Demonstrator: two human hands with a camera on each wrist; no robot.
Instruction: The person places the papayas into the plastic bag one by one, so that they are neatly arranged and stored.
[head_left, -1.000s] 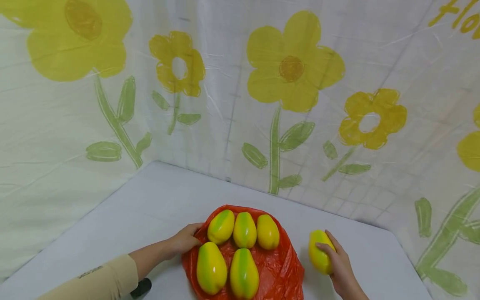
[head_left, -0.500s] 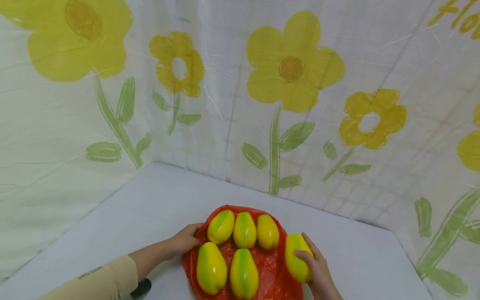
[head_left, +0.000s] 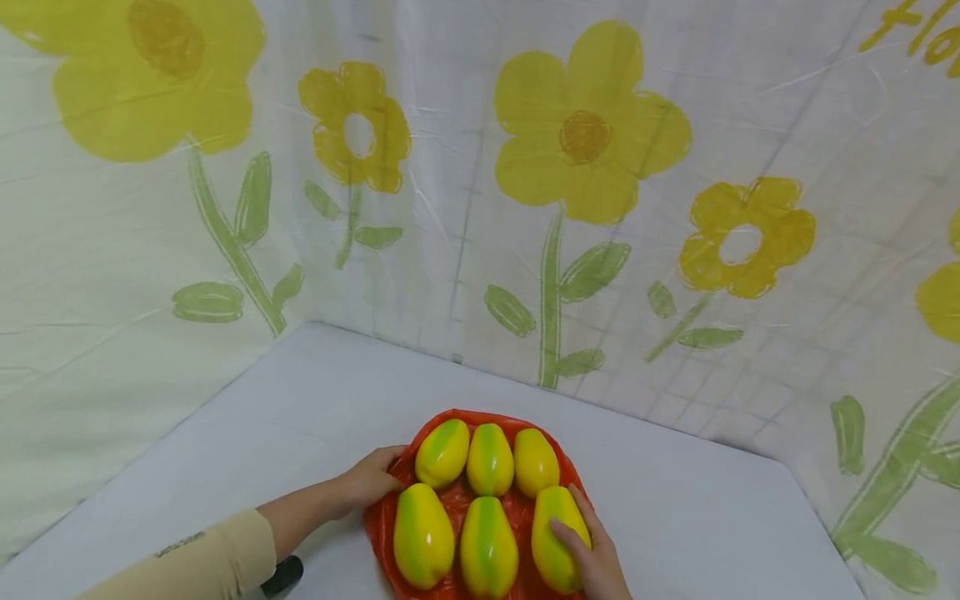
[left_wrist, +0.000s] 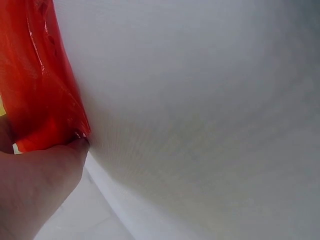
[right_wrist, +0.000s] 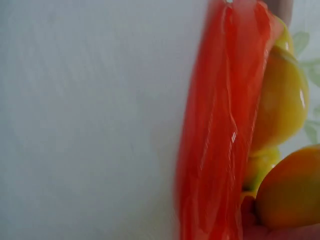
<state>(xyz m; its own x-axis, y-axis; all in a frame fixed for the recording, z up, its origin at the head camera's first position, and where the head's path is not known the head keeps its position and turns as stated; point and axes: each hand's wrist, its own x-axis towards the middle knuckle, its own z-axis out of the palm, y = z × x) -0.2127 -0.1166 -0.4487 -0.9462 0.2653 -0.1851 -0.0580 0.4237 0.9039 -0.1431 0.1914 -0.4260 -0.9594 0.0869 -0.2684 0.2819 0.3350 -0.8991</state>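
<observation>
A red plastic bag (head_left: 380,533), its mouth spread wide, lies on the table with several shiny yellow papayas (head_left: 489,546) with green stripes inside. My left hand (head_left: 371,477) pinches the bag's left edge; in the left wrist view the thumb presses the red film (left_wrist: 42,85). At the bag's right side my right hand (head_left: 597,554) grips another papaya (head_left: 557,533), thumb across its front and fingers behind. That papaya is inside the rim, below the back row. In the right wrist view the gripped papaya (right_wrist: 292,195) shows beside the bag's outer wall (right_wrist: 215,125).
The white table (head_left: 697,517) reaches back to a corner between hanging sheets printed with yellow flowers (head_left: 592,133). A dark rounded object (head_left: 283,575) shows beside the left sleeve (head_left: 202,554).
My right hand has carried its papaya leftward from outside the bag, over the right rim, to a spot beside the front papayas. The left hand has stayed on the bag's edge.
</observation>
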